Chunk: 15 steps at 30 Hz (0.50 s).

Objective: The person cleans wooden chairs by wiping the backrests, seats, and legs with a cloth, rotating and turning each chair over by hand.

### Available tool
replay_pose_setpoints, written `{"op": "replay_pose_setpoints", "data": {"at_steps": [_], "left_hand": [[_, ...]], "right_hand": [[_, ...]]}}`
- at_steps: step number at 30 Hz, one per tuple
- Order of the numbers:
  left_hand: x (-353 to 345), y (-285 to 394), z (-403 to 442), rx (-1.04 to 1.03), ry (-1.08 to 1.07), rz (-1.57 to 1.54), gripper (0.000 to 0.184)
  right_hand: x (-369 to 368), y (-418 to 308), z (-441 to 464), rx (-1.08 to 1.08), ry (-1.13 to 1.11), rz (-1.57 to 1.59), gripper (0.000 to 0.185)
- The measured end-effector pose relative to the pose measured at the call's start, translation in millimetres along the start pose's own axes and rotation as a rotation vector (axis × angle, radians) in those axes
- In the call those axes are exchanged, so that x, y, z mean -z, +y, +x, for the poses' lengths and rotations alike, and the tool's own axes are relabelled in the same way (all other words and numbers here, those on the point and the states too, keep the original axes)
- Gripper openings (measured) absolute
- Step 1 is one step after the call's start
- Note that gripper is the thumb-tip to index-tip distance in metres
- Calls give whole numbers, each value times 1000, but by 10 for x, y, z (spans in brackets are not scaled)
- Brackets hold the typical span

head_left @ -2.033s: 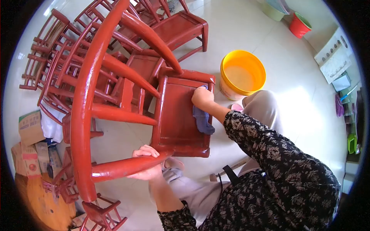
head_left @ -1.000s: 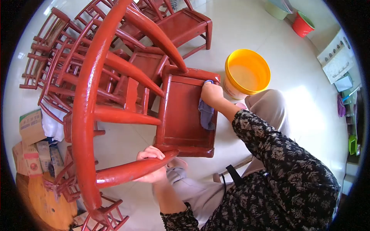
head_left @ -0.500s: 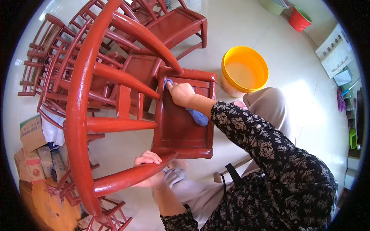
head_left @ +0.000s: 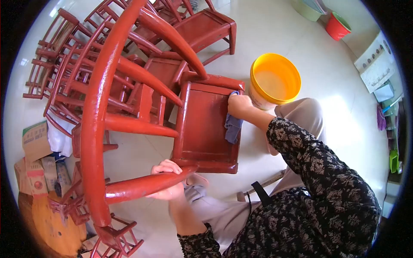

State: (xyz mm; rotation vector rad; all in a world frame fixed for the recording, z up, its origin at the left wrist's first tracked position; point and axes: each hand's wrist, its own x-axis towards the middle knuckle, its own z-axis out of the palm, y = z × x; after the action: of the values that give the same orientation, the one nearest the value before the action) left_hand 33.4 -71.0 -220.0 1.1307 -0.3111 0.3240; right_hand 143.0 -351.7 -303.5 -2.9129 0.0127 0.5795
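A red wooden chair (head_left: pixel 207 122) stands before me, its seat facing up and its backrest of thick round bars stretching toward the left. My left hand (head_left: pixel 167 182) is wrapped round the lowest backrest post, close to the seat. At the right edge of the seat, my right hand (head_left: pixel 241 106) grips a blue cloth (head_left: pixel 233 129). Part of the cloth hangs down along that edge, and the fingers on it are partly hidden.
A yellow bucket (head_left: pixel 275 81) with liquid stands just beyond my right hand. More red chairs (head_left: pixel 200 32) crowd the upper left. Cardboard boxes (head_left: pixel 36 139) and a round wooden board (head_left: pixel 56 228) lie at the left. A red bucket (head_left: pixel 338 26) is by the far wall.
My right hand has slid with the cloth from the seat's upper-left corner to its right edge. My left hand keeps its hold on the post. The view has shifted slightly.
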Motion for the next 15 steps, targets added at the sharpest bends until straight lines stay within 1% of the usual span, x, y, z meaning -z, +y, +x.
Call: {"op": "replay_pose_setpoints", "data": {"at_steps": [1,3,4,7,9,11,15], "left_hand": [[1,1,1,-6,-2,4,84],[-4,-4,5,10,28,-26,85],[-2,-7,8,7,30,-23,85],[-14,6,13,10,-2,-37,85],[-38,30,11,14,15,0,86],[-29,21,13,16,4,5,87],[-36,52,-1,59,6,-9,87]], "right_hand": [[-32,-83,43,5,5,3,36],[-88,-282,153,-93,98,147,41],[-39,-403,186,-78,93,193,45],[118,-759,297,-49,91,168,46],[186,-956,288,41,117,148,45],[225,-1077,301,182,127,166,42],[164,-922,341,210,170,182,40]]}}
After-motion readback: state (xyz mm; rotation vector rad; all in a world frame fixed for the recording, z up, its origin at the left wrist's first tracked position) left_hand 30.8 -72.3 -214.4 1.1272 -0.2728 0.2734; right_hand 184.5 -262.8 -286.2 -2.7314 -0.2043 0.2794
